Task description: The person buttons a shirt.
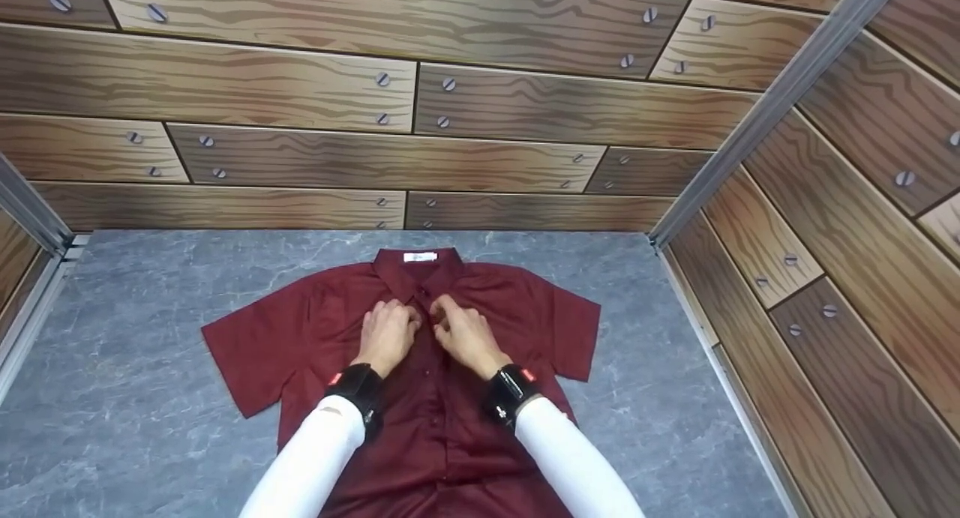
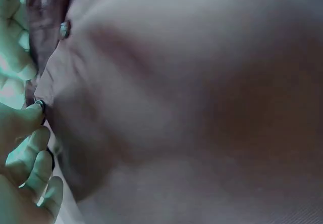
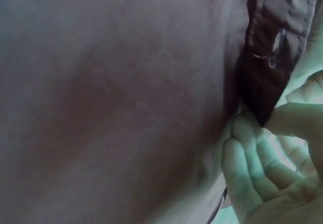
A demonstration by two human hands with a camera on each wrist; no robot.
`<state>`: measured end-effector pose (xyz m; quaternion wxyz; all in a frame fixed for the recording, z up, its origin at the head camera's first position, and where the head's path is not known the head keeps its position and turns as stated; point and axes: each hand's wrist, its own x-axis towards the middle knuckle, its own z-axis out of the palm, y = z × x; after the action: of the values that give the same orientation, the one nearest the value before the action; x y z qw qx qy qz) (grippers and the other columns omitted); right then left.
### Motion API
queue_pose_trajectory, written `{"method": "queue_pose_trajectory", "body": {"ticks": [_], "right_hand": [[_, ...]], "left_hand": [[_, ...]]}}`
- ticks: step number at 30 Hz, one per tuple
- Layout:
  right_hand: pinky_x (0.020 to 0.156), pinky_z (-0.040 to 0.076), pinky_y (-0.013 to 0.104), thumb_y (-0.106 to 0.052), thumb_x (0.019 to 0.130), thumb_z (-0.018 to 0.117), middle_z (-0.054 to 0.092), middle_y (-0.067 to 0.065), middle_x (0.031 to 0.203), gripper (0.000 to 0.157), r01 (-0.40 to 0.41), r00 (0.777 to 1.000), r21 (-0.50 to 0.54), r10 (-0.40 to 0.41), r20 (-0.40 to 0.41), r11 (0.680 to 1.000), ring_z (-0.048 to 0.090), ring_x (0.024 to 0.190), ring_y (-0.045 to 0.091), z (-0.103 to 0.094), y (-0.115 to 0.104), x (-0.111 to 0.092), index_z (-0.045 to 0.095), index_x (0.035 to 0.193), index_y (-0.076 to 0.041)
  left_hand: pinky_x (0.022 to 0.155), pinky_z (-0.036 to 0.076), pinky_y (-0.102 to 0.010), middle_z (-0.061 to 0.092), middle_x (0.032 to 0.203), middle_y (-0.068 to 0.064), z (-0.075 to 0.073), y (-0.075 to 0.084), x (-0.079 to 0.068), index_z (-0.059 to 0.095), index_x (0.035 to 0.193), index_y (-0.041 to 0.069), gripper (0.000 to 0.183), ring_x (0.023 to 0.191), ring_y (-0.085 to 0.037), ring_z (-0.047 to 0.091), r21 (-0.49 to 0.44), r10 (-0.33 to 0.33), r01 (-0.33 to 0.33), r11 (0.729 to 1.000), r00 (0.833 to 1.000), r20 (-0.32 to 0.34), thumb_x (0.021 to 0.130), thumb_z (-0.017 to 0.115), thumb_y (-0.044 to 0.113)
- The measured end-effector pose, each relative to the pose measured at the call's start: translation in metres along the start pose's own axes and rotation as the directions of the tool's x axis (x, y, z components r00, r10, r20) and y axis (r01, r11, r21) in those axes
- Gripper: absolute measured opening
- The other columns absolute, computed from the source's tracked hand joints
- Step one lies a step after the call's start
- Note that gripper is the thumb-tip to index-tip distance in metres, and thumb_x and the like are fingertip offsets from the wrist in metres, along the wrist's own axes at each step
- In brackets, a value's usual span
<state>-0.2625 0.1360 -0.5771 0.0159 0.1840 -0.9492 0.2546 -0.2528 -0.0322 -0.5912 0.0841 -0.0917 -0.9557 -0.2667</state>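
Note:
A dark red short-sleeved shirt (image 1: 259,342) lies front side up, its collar (image 1: 394,270) at the far end. Both hands meet over the upper front edge, below the collar. My left hand (image 1: 390,330) pinches the edge between thumb and fingers, right at a small button (image 2: 40,103); another button (image 2: 64,30) shows further along that edge. With thumb and fingertips my right hand (image 1: 466,336) grips the opposite front strip, close below a buttonhole (image 3: 277,40) with a loose thread. Parts of the fingers are hidden by cloth in the wrist views.
The shirt lies on a grey marbled tabletop (image 1: 135,338). Behind stands a wood-patterned wall (image 1: 300,154), with another panel (image 1: 795,278) on the right. Metal rails (image 1: 757,128) run along the corners. A white label (image 1: 420,256) sits inside the collar.

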Motion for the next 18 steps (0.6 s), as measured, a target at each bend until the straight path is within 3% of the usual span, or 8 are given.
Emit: {"method": "queue_pose_trajectory", "body": {"ticks": [7,18], "right_hand": [[0.079,0.057,0.04,-0.013,0.098,0.071,0.077,0.001,0.101,0.012,0.097,0.995,0.026,-0.096,-0.031,0.995,0.073,0.094,0.023,0.002,-0.004,0.001,0.078,0.107,-0.015],[0.079,0.057,0.042,-0.015,0.096,0.073,0.078,0.0,0.099,0.007,0.039,0.999,0.011,-0.039,-0.025,0.999,0.074,0.093,0.025,0.003,-0.006,0.004,0.077,0.101,-0.012]], "left_hand": [[0.085,0.05,-0.056,0.076,0.097,-0.01,-0.007,-0.001,0.003,0.082,0.093,0.012,0.007,0.099,-0.037,0.066,-0.069,-0.051,0.052,0.996,0.999,0.016,0.091,0.076,0.014],[0.093,0.044,-0.059,0.075,0.107,-0.006,-0.015,0.002,0.004,0.081,0.091,0.014,0.007,0.109,-0.035,0.064,-0.238,-0.126,0.14,0.961,0.989,0.071,0.093,0.075,0.015]]}}
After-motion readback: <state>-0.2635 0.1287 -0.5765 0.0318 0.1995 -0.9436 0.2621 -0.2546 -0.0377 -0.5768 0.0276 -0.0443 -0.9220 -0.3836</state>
